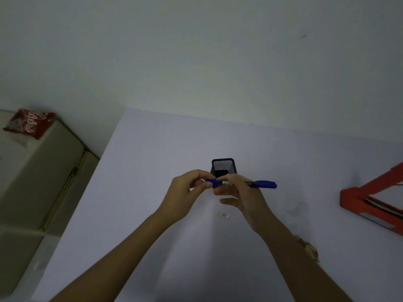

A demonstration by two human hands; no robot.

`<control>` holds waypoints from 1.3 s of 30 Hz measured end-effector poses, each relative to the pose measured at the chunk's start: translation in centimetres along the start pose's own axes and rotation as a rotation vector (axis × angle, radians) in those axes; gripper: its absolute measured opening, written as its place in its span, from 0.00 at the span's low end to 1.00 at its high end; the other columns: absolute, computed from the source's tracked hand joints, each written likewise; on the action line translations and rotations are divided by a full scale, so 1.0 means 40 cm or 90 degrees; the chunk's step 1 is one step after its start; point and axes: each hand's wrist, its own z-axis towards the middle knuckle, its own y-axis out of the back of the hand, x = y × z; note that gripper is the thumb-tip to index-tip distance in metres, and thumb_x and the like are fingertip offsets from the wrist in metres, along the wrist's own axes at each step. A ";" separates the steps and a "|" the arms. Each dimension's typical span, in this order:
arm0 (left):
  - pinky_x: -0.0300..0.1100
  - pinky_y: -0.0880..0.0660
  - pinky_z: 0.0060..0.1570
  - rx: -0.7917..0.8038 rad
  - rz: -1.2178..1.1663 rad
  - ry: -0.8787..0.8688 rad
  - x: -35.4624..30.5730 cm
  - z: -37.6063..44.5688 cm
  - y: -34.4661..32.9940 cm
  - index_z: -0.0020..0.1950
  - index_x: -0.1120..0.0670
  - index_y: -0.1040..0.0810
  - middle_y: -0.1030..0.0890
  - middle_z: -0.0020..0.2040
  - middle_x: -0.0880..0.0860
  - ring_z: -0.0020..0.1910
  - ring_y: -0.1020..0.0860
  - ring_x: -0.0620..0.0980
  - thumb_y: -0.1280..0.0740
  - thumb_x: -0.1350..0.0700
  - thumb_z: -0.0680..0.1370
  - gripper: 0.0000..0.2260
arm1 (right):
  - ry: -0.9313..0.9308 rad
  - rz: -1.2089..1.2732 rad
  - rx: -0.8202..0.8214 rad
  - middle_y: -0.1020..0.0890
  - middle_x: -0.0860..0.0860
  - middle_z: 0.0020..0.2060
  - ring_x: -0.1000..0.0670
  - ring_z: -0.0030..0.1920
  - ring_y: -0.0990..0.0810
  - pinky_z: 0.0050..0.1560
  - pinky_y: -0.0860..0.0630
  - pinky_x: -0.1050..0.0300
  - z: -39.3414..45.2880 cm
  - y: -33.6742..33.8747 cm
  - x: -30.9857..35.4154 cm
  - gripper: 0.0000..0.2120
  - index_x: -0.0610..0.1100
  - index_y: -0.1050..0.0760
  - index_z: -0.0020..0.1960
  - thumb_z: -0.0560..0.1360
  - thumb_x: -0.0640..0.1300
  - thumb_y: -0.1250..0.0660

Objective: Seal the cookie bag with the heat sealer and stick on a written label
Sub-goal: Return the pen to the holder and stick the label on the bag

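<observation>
Both my hands are raised over the middle of the pale table [152, 171]. My right hand [242, 197] grips a blue marker [265, 184] around its barrel, its far end sticking out to the right. My left hand [187, 190] pinches the marker's blue cap [213, 183] at the pen's left end. A small white label [222, 215] lies flat on the table just below my hands. The red heat sealer [357, 197] stands at the right edge, partly cut off. No cookie bag is plainly visible on the table.
A black mesh pen holder [223, 166] stands right behind my hands. A red snack packet [30, 123] lies on a beige cabinet [43, 171] to the left of the table. A plain wall rises behind the table.
</observation>
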 end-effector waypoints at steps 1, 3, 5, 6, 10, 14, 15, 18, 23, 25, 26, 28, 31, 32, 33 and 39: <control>0.30 0.26 0.48 0.009 -0.006 -0.002 -0.008 0.001 0.002 0.51 0.49 0.20 0.17 0.46 0.42 0.44 0.20 0.40 0.33 0.59 0.77 0.07 | 0.010 -0.011 -0.020 0.17 0.44 0.34 0.47 0.37 0.17 0.38 0.21 0.54 0.000 -0.003 0.004 0.12 0.42 0.20 0.46 0.80 0.44 0.40; 0.31 0.25 0.48 0.024 -0.043 0.009 -0.025 0.004 0.004 0.51 0.52 0.18 0.16 0.45 0.44 0.44 0.19 0.40 0.32 0.60 0.77 0.06 | 0.039 0.001 -0.081 0.23 0.48 0.26 0.50 0.28 0.25 0.32 0.26 0.57 0.003 -0.010 0.010 0.13 0.43 0.24 0.41 0.81 0.47 0.40; 0.31 0.24 0.48 0.030 -0.096 0.029 -0.043 0.011 0.004 0.52 0.55 0.18 0.15 0.44 0.46 0.43 0.18 0.42 0.32 0.61 0.76 0.07 | 0.075 0.033 -0.148 0.29 0.50 0.23 0.52 0.24 0.32 0.28 0.32 0.59 0.009 -0.016 0.017 0.15 0.45 0.31 0.35 0.80 0.47 0.38; 0.31 0.24 0.47 0.030 -0.120 0.035 -0.051 0.016 0.004 0.52 0.55 0.18 0.15 0.43 0.48 0.43 0.17 0.44 0.31 0.61 0.76 0.07 | 0.094 0.048 -0.174 0.31 0.50 0.22 0.53 0.23 0.35 0.25 0.34 0.60 0.011 -0.018 0.023 0.17 0.45 0.33 0.33 0.79 0.47 0.36; 0.36 0.21 0.48 0.018 -0.178 0.045 -0.073 0.035 0.001 0.52 0.58 0.18 0.14 0.44 0.54 0.42 0.16 0.48 0.30 0.62 0.75 0.07 | 0.145 0.099 -0.218 0.32 0.51 0.21 0.55 0.21 0.36 0.22 0.36 0.63 0.016 -0.024 0.039 0.19 0.45 0.36 0.31 0.77 0.43 0.33; 0.34 0.21 0.46 0.004 -0.207 0.045 -0.082 0.043 -0.007 0.50 0.58 0.17 0.14 0.43 0.55 0.42 0.16 0.48 0.30 0.62 0.74 0.06 | 0.191 0.108 -0.246 0.33 0.52 0.20 0.55 0.21 0.36 0.22 0.36 0.64 0.024 -0.031 0.048 0.19 0.44 0.38 0.31 0.77 0.39 0.34; 0.33 0.22 0.45 -0.002 -0.217 0.045 -0.085 0.043 -0.012 0.50 0.58 0.17 0.14 0.43 0.55 0.42 0.16 0.48 0.30 0.62 0.74 0.06 | 0.198 0.109 -0.254 0.34 0.53 0.20 0.56 0.21 0.37 0.23 0.36 0.64 0.026 -0.032 0.051 0.20 0.45 0.38 0.31 0.77 0.38 0.34; 0.32 0.23 0.43 -0.012 -0.223 0.038 -0.095 0.048 -0.025 0.50 0.59 0.17 0.15 0.42 0.53 0.41 0.16 0.48 0.30 0.62 0.74 0.06 | 0.210 0.112 -0.263 0.34 0.54 0.20 0.55 0.21 0.37 0.23 0.36 0.63 0.028 -0.032 0.052 0.20 0.45 0.39 0.31 0.77 0.38 0.34; 0.28 0.25 0.49 0.063 -0.059 0.007 -0.071 0.093 -0.025 0.56 0.56 0.18 0.15 0.49 0.51 0.47 0.17 0.44 0.31 0.58 0.76 0.09 | 0.221 0.001 -0.242 0.31 0.54 0.20 0.55 0.21 0.33 0.23 0.33 0.64 0.065 0.006 0.042 0.18 0.43 0.34 0.32 0.77 0.43 0.32; 0.28 0.28 0.53 0.079 0.060 0.012 -0.038 0.125 -0.029 0.65 0.54 0.24 0.19 0.60 0.51 0.58 0.21 0.45 0.32 0.54 0.77 0.17 | 0.196 -0.090 -0.263 0.26 0.54 0.23 0.56 0.23 0.28 0.27 0.30 0.63 0.114 0.032 0.013 0.13 0.42 0.29 0.36 0.75 0.46 0.30; 0.31 0.30 0.56 0.080 0.082 0.039 -0.018 0.137 -0.031 0.69 0.53 0.29 0.23 0.66 0.52 0.62 0.24 0.48 0.32 0.53 0.77 0.21 | 0.175 -0.137 -0.272 0.23 0.53 0.25 0.57 0.26 0.25 0.29 0.28 0.61 0.143 0.046 -0.006 0.11 0.42 0.26 0.38 0.75 0.47 0.29; 0.37 0.31 0.57 0.059 0.092 0.109 0.025 0.151 -0.035 0.72 0.54 0.33 0.28 0.70 0.53 0.64 0.26 0.52 0.33 0.52 0.78 0.24 | 0.116 -0.224 -0.271 0.19 0.50 0.32 0.54 0.32 0.21 0.36 0.22 0.55 0.185 0.074 -0.043 0.09 0.42 0.23 0.43 0.75 0.48 0.30; 0.37 0.32 0.54 0.066 0.132 0.182 0.090 0.142 -0.040 0.70 0.55 0.30 0.26 0.68 0.55 0.60 0.23 0.52 0.35 0.51 0.78 0.21 | 0.018 -0.270 -0.214 0.17 0.47 0.38 0.52 0.34 0.22 0.40 0.22 0.54 0.220 0.101 -0.080 0.07 0.48 0.21 0.43 0.76 0.50 0.33; 0.36 0.32 0.53 0.079 0.145 0.198 0.110 0.134 -0.042 0.69 0.55 0.29 0.26 0.67 0.55 0.59 0.23 0.52 0.35 0.52 0.79 0.20 | -0.003 -0.269 -0.191 0.17 0.46 0.39 0.52 0.33 0.22 0.38 0.22 0.56 0.227 0.106 -0.088 0.07 0.49 0.21 0.43 0.77 0.49 0.34; 0.35 0.33 0.53 0.089 0.152 0.210 0.130 0.125 -0.045 0.68 0.56 0.29 0.25 0.67 0.55 0.59 0.23 0.52 0.35 0.52 0.79 0.19 | -0.020 -0.267 -0.174 0.17 0.45 0.40 0.52 0.32 0.23 0.36 0.23 0.58 0.234 0.111 -0.094 0.07 0.48 0.21 0.43 0.77 0.48 0.35; 0.35 0.35 0.55 0.122 0.169 0.267 0.213 0.089 -0.065 0.66 0.57 0.27 0.24 0.63 0.55 0.61 0.26 0.51 0.36 0.52 0.79 0.17 | -0.064 -0.257 -0.165 0.18 0.45 0.39 0.52 0.29 0.27 0.32 0.27 0.59 0.271 0.133 -0.113 0.04 0.45 0.21 0.46 0.76 0.45 0.33</control>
